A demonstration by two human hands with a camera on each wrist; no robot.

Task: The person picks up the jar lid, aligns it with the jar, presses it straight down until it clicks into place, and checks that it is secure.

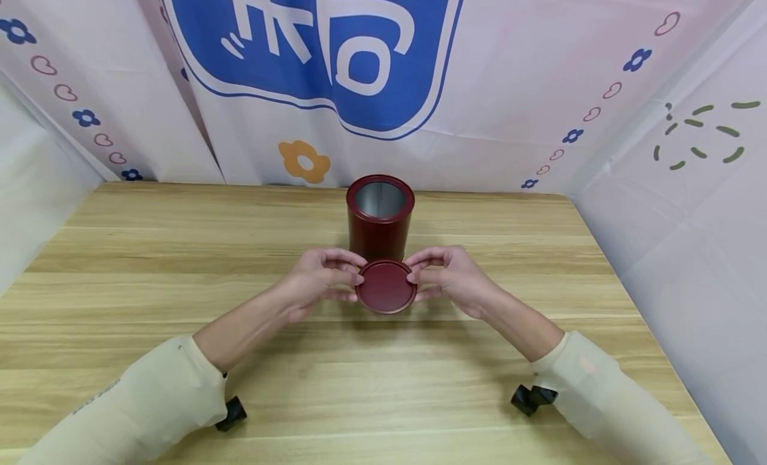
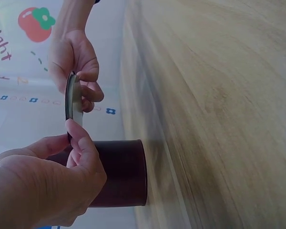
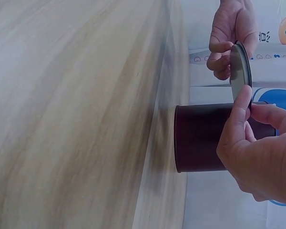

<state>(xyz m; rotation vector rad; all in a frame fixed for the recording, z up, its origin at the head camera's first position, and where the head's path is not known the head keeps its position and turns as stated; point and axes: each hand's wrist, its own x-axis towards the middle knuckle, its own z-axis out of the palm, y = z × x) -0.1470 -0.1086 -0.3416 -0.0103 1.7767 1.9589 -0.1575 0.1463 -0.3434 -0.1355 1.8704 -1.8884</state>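
Observation:
A round dark red lid [image 1: 386, 287] is held up in front of a dark red cylindrical tin [image 1: 379, 238], its flat face toward the head camera. My left hand [image 1: 317, 278] pinches the lid's left edge between thumb and fingers. On the opposite edge, my right hand [image 1: 449, 278] grips it the same way. The tin stands upright on the table without a cover, and its silvery inside shows. Both wrist views catch the lid [image 2: 74, 100] edge-on, clear of the tabletop, with the tin [image 3: 202, 138] standing beyond it.
The wood-grain table [image 1: 180, 252] ends at a white printed curtain [image 1: 491, 85] close behind the tin. More white cloth [image 1: 677, 238] hangs along the right side. Black wrist mounts [image 1: 232, 414] stick out below both sleeves.

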